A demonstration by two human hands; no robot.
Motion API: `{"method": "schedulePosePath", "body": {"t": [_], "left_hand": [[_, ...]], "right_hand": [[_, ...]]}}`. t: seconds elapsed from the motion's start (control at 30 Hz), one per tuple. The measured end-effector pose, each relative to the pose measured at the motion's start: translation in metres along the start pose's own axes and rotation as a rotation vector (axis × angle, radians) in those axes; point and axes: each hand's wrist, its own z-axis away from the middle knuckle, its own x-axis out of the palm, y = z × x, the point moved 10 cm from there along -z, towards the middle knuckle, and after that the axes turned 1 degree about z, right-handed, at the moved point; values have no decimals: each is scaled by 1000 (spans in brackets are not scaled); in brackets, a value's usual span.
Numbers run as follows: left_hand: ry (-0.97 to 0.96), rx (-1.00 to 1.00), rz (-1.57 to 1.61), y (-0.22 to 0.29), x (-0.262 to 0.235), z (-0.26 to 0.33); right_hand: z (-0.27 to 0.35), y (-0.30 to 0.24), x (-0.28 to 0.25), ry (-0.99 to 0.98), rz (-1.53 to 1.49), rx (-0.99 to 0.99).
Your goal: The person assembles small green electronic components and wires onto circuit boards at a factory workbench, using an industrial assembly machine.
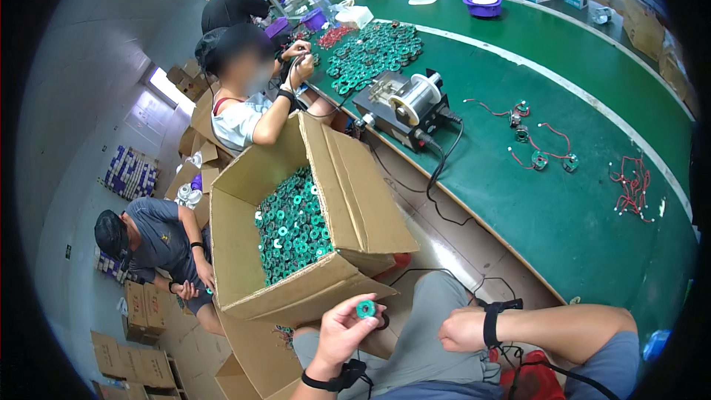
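My left hand [339, 335] is closed around a small ring-shaped green circuit board [366, 309], pinched between thumb and fingers above my lap. Resting over my right thigh, my right hand [464, 329] is curled with its knuckles up; its fingertips are turned under, and whatever they may hold is hidden. Just beyond my left hand stands an open cardboard box [352, 192], partly filled with a heap of similar green ring boards [292, 230]. Black straps circle both of my wrists.
A green worktable [518, 207] runs along the right, carrying a soldering machine with a wire spool [415, 100], piled green boards [374, 55], wired boards [539, 159] and red wires [632, 187]. Co-workers sit at the table [248, 96] and at left [159, 244]. Black cables hang beside the table edge.
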Motion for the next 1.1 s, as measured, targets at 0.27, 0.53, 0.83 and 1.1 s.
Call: {"method": "schedulePosePath", "body": {"t": [0.27,0.53,0.83,1.1], "left_hand": [[-100,-29,353,52,-4,-7],[-45,4,217,98,-31,5],[35,-28,-240,153,-69,7],[26,-62,-129,169,-99,-30]], "right_hand": [[-1,11,16,1,57,-44],[4,-1,16,-9,51,-126],[10,-1,6,23,53,-155],[12,-3,8,-32,-20,-122]]}}
